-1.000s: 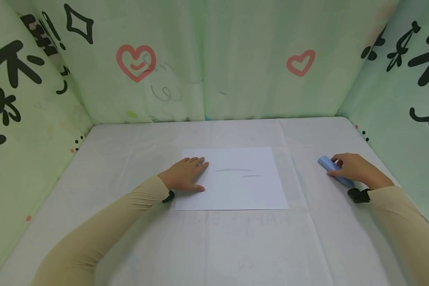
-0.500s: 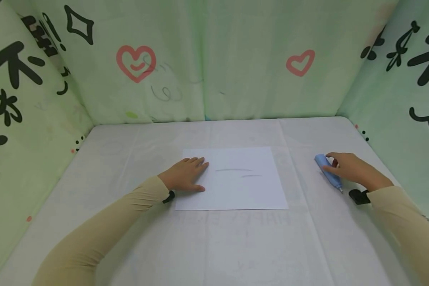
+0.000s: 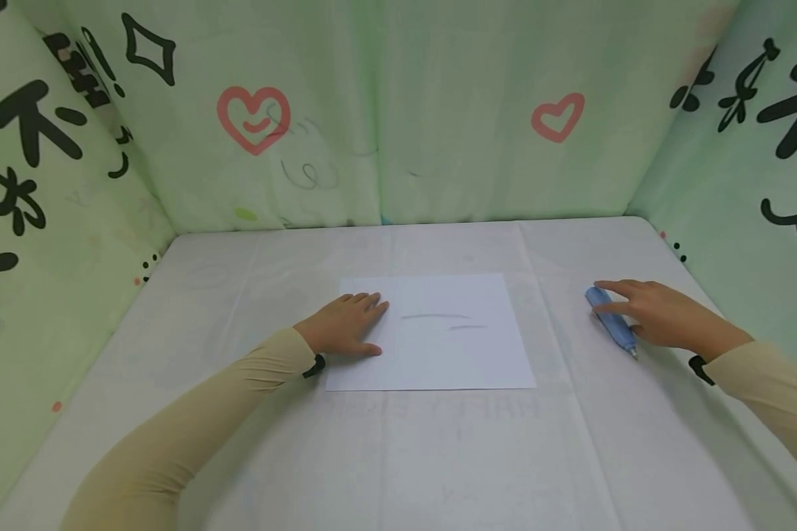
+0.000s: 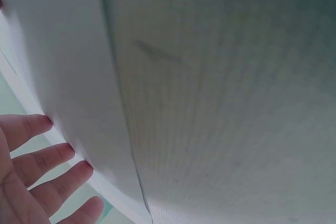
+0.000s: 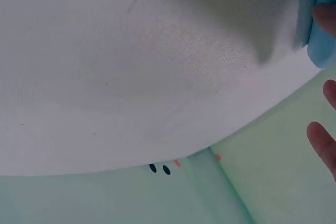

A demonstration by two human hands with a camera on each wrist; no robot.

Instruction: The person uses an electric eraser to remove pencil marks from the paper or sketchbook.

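Observation:
My left hand (image 3: 342,324) lies flat with spread fingers on the left part of a white sheet of paper (image 3: 452,361). Two faint grey strokes mark the sheet. In the left wrist view, the fingers (image 4: 55,182) reach over the paper's edge region. To the right, a thick blue pen-shaped tube (image 3: 612,324) with a narrow pale tip lies slantwise on the table, tip toward me. Extended fingers of my right hand (image 3: 671,313) are over it, partly hiding it. The right wrist view catches only an end of the blue tube (image 5: 321,51), with one fingertip against it and others spread apart.
A white cloth (image 3: 438,457) with creases covers the table. Pale green curtains (image 3: 452,162) with red hearts and black drawings enclose the back and both sides. The right hand is near the table's right edge.
The blue tube has shifted slightly left and turned so its tip shows. My right hand has loosened from its pinch, its fingers straightening. The left hand stays put.

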